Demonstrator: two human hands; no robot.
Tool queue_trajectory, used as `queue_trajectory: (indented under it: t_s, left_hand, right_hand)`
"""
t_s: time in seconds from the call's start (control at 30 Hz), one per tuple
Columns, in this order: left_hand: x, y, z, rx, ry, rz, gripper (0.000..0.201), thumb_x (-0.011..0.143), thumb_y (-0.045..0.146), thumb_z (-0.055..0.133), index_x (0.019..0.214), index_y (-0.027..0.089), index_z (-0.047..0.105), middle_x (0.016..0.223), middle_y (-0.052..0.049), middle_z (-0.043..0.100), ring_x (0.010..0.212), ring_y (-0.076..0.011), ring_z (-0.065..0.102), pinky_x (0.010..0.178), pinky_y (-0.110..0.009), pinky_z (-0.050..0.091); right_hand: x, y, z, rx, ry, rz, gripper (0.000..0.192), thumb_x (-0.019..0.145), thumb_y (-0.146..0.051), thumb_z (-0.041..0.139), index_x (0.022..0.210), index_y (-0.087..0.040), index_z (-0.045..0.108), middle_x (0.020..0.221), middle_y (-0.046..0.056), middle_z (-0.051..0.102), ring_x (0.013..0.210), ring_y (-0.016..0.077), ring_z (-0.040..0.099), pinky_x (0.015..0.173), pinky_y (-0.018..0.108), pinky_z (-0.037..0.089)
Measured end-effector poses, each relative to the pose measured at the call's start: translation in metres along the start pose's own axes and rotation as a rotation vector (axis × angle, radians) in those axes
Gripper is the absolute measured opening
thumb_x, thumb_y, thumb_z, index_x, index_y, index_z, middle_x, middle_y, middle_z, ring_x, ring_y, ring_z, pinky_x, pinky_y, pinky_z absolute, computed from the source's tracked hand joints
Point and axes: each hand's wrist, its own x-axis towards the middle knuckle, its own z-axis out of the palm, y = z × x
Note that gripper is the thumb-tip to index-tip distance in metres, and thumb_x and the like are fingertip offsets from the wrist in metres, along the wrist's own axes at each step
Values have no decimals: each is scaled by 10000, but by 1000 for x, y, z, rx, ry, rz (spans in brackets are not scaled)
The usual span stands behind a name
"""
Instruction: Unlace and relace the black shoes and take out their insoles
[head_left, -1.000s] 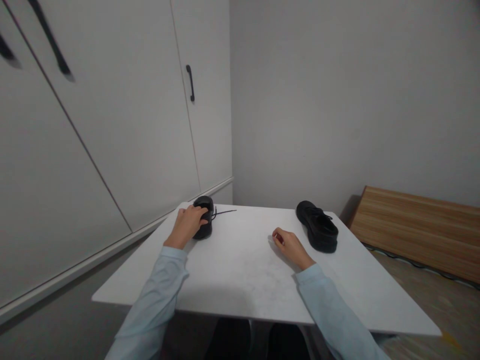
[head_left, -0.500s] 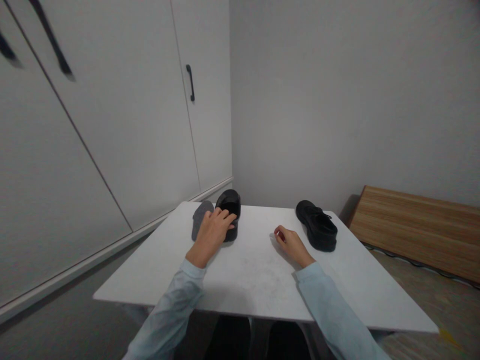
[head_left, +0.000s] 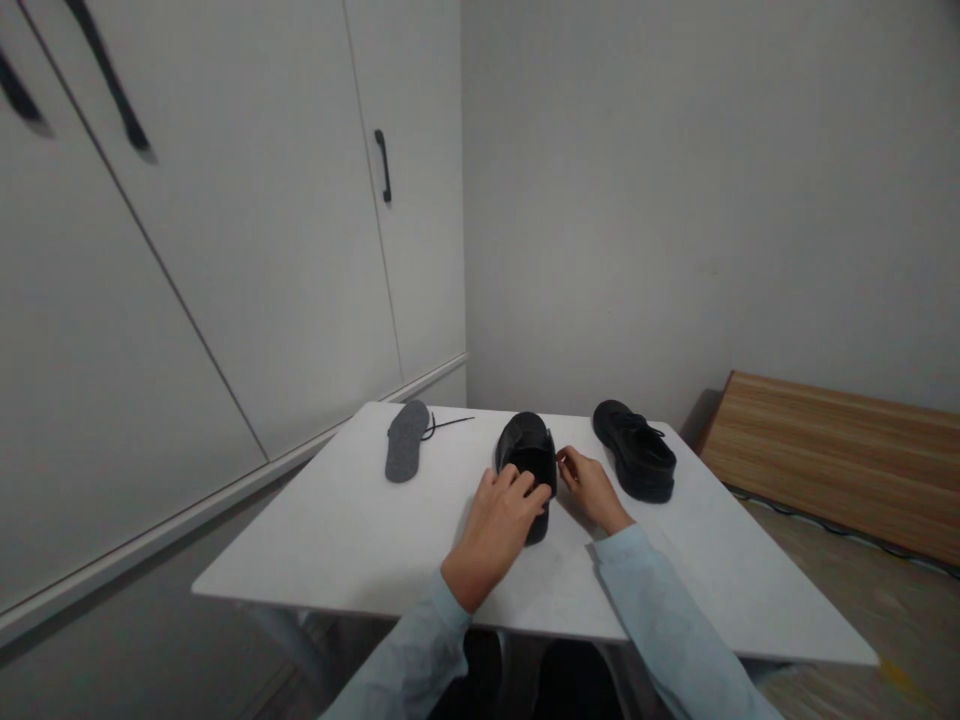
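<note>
A black shoe (head_left: 527, 437) stands at the middle of the white table, toe pointing away from me. My left hand (head_left: 501, 525) grips it at its opening and heel, fingers hooked over the rim. Beside the shoe's right side is my right hand (head_left: 589, 487), its fingers curled in, close to the upper; whether they touch it I cannot tell, and I see nothing in them. A grey insole (head_left: 406, 443) lies flat at the far left, with a black shoelace (head_left: 450, 423) next to it. Another black shoe (head_left: 636, 452), laced, rests to the right of my right hand.
The white table (head_left: 337, 540) reaches from my lap to the wall corner. White cupboards with dark handles (head_left: 383, 166) line the left. A wood-grain panel (head_left: 832, 450) stands beyond the table's right edge, with a dark cable along its bottom.
My left hand has carried the black shoe from beside the insole rightward and nearer, up to my right hand. The shoelace by the insole has come into sight. My right hand has barely moved.
</note>
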Motion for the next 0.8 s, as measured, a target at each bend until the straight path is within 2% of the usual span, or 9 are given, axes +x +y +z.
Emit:
queue_trajectory:
  t_s: [0.17,0.3,0.53,0.67,0.8]
  left_hand:
    - [-3,15,15,-35,-22,-4,114,892,252,545,1003,238,567,909,-24,578,913,-199,494,695,-350,316]
    - [-7,18,26,-64,1,-26,126,883,250,559,1008,245,568,897,-17,586,895,-200,494,692,-352,315]
    - [-10,13,31,-116,9,-30,125,879,275,574,1003,258,571,899,-5,590,920,-184,500,698,-348,314]
    - [-8,17,31,-122,5,-21,115,882,267,571,995,254,573,906,-8,592,937,-182,502,710,-355,320]
    - [-4,20,29,-141,4,-17,105,859,261,604,956,240,571,909,-4,606,944,-191,503,717,-361,321]
  right_hand:
    - [1,1,-4,19,92,44,260,882,-253,359,985,-182,586,713,57,652,616,184,591,608,280,422]
    - [2,-3,-7,115,131,74,285,913,-310,339,1019,-178,568,788,70,645,662,188,595,647,298,449]
    - [1,-11,-8,376,106,21,336,894,-416,422,1136,-196,502,1125,105,526,883,196,556,725,318,492]
    - [1,-11,-8,377,62,-23,395,848,-399,503,1197,-213,490,1145,100,466,920,206,523,687,308,498]
    - [0,-12,-9,346,24,-54,366,833,-345,527,1178,-222,515,1156,93,447,939,207,515,654,287,488]
